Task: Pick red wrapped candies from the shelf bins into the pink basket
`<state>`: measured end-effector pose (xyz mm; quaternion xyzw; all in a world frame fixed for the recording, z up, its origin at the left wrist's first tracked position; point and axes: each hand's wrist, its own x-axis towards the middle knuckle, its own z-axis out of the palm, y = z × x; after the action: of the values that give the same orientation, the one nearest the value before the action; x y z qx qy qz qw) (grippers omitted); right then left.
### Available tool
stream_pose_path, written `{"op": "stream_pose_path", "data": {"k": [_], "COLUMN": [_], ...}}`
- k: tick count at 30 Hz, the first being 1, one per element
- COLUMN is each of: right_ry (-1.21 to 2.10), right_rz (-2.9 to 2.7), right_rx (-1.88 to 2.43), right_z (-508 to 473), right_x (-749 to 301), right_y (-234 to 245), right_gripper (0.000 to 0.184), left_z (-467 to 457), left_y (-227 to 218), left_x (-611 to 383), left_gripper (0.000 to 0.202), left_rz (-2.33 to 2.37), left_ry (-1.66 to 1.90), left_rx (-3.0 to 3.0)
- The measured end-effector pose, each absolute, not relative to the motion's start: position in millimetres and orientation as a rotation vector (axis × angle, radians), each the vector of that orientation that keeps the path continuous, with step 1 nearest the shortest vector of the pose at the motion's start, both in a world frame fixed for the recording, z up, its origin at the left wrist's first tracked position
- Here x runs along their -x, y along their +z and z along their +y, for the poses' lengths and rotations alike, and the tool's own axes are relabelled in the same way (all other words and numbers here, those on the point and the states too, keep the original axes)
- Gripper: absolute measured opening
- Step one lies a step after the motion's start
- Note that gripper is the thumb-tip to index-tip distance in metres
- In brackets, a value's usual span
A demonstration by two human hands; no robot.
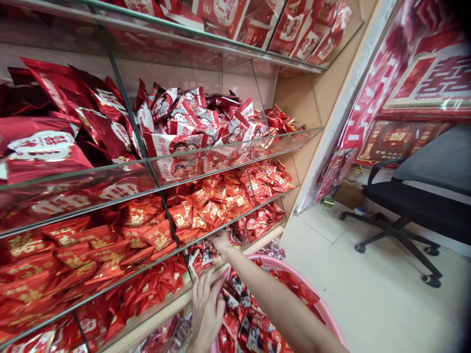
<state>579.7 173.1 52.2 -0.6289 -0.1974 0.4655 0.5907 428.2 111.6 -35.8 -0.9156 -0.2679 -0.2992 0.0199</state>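
My right hand [221,241] reaches into a low glass-fronted shelf bin [235,223] of small red packets, its fingers buried among them, so I cannot see whether it grips anything. My left hand [206,306] lies with fingers stretched out flat against the rim of a pink plastic basin [324,309] and the shelf's wooden edge. The basin sits below my arms and holds several red and white candy packets [250,318] printed with cartoon figures.
Tiered glass shelves [154,171] hold heaps of red foil packets [206,201] and larger red bags [44,142]. A black office chair [405,206] stands on the pale tiled floor at the right. Red decorations hang on the right wall [423,78].
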Motion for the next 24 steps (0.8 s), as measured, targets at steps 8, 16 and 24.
{"op": "stream_pose_path", "data": {"k": [8, 16, 24], "right_ry": [1.150, 1.167, 1.385], "right_rz": [-0.348, -0.453, -0.794], "right_rx": [1.295, 1.269, 1.508], "right_z": [151.0, 72.0, -26.1], "right_x": [-586.2, -617.9, -646.8], "right_y": [54.3, 55.6, 50.4], "right_gripper": [0.010, 0.024, 0.029], "left_z": [108.8, 109.0, 107.6], "left_y": [-32.3, -31.4, -30.6], "left_x": [-428.6, -429.4, -428.9], "left_gripper": [0.054, 0.052, 0.049], "left_rz": [-0.854, -0.892, -0.887], "left_ry": [-0.917, -0.843, -0.861], "left_rx": [2.868, 2.896, 2.921]}}
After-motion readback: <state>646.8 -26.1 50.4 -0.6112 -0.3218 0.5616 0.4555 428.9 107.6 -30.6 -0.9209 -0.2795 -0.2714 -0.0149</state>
